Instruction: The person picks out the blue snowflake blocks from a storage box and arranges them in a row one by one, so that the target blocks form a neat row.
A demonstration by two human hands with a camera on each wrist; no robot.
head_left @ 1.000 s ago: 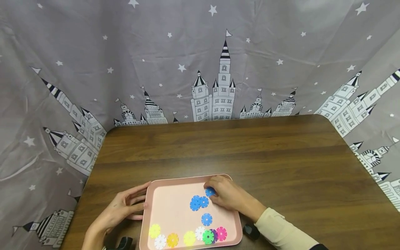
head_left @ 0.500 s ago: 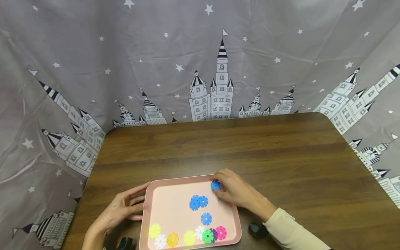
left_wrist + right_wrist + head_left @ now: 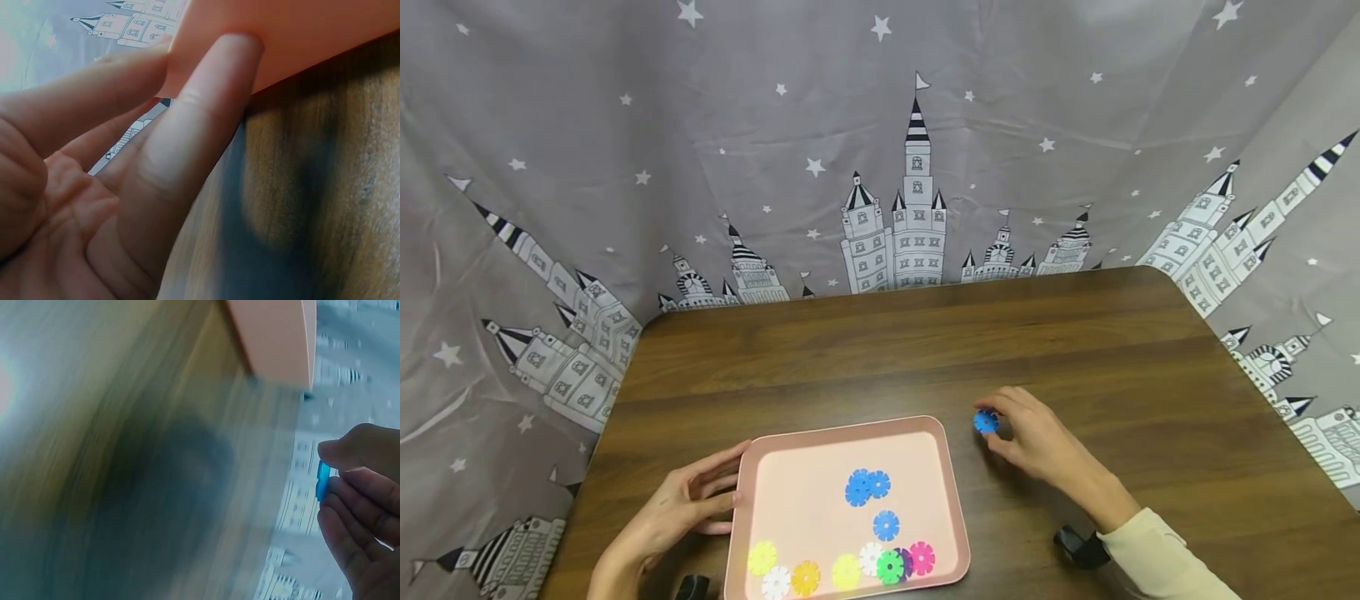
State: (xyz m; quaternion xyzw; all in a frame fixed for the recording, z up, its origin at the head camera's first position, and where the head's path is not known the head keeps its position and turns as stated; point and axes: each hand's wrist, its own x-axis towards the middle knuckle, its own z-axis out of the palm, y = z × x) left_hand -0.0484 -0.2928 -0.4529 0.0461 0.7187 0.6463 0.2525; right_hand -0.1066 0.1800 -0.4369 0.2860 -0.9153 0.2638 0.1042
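Over the table to the right of the pink tray (image 3: 797, 475), my right hand (image 3: 1048, 446) pinches a blue snowflake disc (image 3: 986, 422) between thumb and fingers. The right wrist view shows this blue disc (image 3: 322, 480) edge-on at the fingertips. My left hand (image 3: 662, 512) touches the tray's left side with thumb and extended fingers, and in the left wrist view the thumb presses the pink wall (image 3: 281, 44). Inside the tray, a few overlapping blue discs (image 3: 859, 488) lie near the middle, with a single blue disc (image 3: 886, 526) below them.
Yellow (image 3: 762, 558), white (image 3: 777, 582), orange (image 3: 806, 577), green (image 3: 891, 567), purple and pink (image 3: 922, 558) discs lie along the tray's near side. The brown wooden table (image 3: 1075, 333) extends back to a grey castle-print curtain (image 3: 820, 125).
My right hand has carried the blue disc from inside the tray, over its right rim, to above the table on the right. My left hand stays at the tray's left side.
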